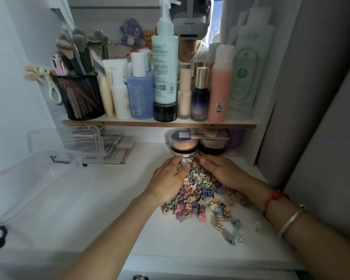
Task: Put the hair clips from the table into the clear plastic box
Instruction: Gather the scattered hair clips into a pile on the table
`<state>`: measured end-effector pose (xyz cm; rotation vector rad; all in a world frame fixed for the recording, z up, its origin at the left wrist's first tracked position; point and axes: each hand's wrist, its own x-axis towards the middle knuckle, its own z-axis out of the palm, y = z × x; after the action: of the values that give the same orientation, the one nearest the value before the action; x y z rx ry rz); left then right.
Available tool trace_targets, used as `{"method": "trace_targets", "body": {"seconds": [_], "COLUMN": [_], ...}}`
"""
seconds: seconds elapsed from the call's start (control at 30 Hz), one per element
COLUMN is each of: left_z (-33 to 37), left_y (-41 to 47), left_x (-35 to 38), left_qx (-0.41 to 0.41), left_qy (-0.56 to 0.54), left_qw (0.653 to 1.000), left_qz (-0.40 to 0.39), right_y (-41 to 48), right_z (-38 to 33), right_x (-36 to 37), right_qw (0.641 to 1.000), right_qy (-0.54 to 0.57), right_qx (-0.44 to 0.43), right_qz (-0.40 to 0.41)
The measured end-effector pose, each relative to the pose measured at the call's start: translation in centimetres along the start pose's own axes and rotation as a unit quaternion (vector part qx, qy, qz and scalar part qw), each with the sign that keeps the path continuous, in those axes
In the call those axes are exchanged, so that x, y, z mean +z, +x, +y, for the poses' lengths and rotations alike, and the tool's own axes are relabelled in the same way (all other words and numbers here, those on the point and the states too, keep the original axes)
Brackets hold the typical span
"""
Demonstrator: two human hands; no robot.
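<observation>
Down on the white table, a heap of small pastel hair clips lies between two bare hands. The left hand rests palm-down on the heap's left side, fingers spread and curled loosely over clips at its far end; whether any clip is actually pinched I cannot tell. The right hand lies cupped against the heap's right side, fingers together, touching the clips. A few stray clips sit apart nearer the table's front edge. The right wrist wears a red cord and a silver bangle.

The clear plastic box stands well to the left of the heap, open at the top; its inside looks bare, though its walls are hard to read.

Behind, a wooden shelf carries a black mesh cup of makeup brushes and a row of bottles. The tall mint pump bottle bears a QR code and lines of print too small to read; the blue bottle and the pink spray can show barcodes. No brand name is legible.
</observation>
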<state>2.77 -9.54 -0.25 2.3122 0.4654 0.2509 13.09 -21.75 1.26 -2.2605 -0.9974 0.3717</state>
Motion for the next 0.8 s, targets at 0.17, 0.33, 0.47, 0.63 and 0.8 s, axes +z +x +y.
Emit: {"method": "trace_targets", "body": {"seconds": [0.17, 0.33, 0.47, 0.63, 0.8], "left_z": [0.8, 2.1, 3.1, 3.7, 3.4], "left_y": [-0.9, -2.9, -5.0, -7.2, -6.8], "left_x": [-0.2, -0.1, 1.1, 2.8, 2.8], "left_qx": [0.029, 0.102, 0.157, 0.174, 0.134], "left_qy": [-0.034, 0.181, 0.271, 0.326, 0.351], "left_qw": [0.997, 0.978, 0.945, 0.918, 0.921], "left_qz": [0.056, 0.023, -0.093, -0.143, -0.104], "right_y": [-1.2, -4.4, -6.1, -5.5, -4.8], "right_z": [1.0, 3.0, 3.0, 0.9, -1.3], "right_x": [-1.9, -2.3, -1.0, 2.3, 2.4], "right_qw": [0.997, 0.995, 0.995, 0.994, 0.989], "right_qy": [0.046, 0.045, -0.023, 0.015, 0.103], "right_qx": [0.013, 0.072, 0.099, 0.074, 0.046], "right_qz": [0.062, 0.053, 0.005, 0.078, 0.1]}}
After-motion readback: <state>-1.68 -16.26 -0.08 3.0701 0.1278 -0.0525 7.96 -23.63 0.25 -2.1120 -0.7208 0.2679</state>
